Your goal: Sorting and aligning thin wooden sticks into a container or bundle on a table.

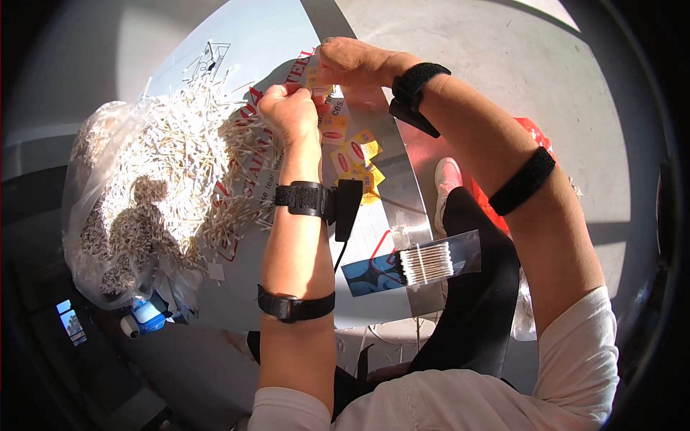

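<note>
At the table's far edge my left hand point(287, 113) is closed, its fingertips pinched at a small yellow label point(318, 87). Just beyond and to the right, my right hand point(353, 62) is curled closed against the same spot; its fingertips are turned away, so what it grips is hidden. Several yellow-and-white labels with red ovals point(359, 149) lie loosely overlapped on the table below my hands. Left of my left forearm spreads a big heap of loose cotton swabs point(180, 154), partly inside a clear plastic bag point(75, 208).
A clear packet of cotton swabs point(425, 264) with a blue end lies at the table's near right edge. A blue-and-white container point(147, 314) is beside the bag. Red plastic point(496, 208) sits right of my leg. The metal-topped table point(352, 305) has printed lettering.
</note>
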{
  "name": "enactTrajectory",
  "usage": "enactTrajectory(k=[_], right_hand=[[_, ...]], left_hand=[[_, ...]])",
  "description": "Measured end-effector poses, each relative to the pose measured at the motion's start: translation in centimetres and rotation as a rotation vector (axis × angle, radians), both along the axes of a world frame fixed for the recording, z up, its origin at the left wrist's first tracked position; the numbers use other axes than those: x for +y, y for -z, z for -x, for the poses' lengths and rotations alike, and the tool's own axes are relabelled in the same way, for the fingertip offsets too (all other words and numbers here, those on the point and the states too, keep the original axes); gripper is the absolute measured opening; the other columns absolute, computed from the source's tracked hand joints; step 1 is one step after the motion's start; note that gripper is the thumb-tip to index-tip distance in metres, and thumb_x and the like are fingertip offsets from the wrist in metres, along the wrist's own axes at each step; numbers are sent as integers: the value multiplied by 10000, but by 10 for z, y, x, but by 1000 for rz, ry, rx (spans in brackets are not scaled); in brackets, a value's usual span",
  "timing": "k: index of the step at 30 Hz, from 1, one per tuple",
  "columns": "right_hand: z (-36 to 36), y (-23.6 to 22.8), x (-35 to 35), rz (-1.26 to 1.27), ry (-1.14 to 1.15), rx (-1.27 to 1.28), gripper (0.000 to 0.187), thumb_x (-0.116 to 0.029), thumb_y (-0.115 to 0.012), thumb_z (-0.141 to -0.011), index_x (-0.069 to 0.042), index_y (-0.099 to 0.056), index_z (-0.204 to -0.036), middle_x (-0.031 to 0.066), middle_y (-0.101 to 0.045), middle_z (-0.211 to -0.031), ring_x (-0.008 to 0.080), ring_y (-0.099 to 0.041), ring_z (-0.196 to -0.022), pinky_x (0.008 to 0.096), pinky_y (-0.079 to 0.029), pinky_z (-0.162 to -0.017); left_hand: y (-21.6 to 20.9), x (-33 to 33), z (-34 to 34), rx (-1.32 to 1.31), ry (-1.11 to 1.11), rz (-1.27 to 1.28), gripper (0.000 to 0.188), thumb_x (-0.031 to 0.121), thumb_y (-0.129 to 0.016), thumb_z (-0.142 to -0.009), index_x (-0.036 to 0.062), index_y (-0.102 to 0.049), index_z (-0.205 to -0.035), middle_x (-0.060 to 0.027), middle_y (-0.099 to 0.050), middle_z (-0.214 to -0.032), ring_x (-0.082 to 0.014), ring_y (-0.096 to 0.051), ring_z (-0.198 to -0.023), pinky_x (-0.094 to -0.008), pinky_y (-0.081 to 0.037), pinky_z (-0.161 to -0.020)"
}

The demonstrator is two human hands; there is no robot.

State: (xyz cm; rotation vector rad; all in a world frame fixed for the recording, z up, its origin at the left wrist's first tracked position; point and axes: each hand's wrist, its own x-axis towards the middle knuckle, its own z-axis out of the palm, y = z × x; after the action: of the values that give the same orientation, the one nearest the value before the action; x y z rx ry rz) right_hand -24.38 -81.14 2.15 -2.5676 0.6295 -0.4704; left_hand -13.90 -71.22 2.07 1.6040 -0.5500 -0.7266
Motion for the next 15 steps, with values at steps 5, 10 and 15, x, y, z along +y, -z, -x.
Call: enactTrajectory(k=[5,10,15], right_hand=[[2,0,1,-18,22,35,246,-169,-588,-809,74,-618,-786,242,-604,-862,376,-606,-833,423,-500,-749],[2,1,2,-81,57,-16,218,-162,-599,-817,48,-642,-854,228,-622,-891,368,-617,-893,407,-505,-786],[2,8,0,-86,55,-32,173,-144,-607,-818,17,-650,-865,185,-648,-888,349,-627,-892,394,-508,-790]], left_hand=[[2,2,-3,-151,90,-88,69,-103,-528,-767,-60,-577,-791,-134,-640,-678,-178,-614,-495,-302,-482,-400],[-3,2,-2,-21,57,-127,67,-102,-504,-776,-55,-551,-778,-142,-633,-671,-183,-616,-495,-304,-492,-403],[-5,4,2,29,52,-112,54,-113,-517,-776,-67,-529,-801,-147,-629,-710,-197,-618,-510,-308,-517,-436]])
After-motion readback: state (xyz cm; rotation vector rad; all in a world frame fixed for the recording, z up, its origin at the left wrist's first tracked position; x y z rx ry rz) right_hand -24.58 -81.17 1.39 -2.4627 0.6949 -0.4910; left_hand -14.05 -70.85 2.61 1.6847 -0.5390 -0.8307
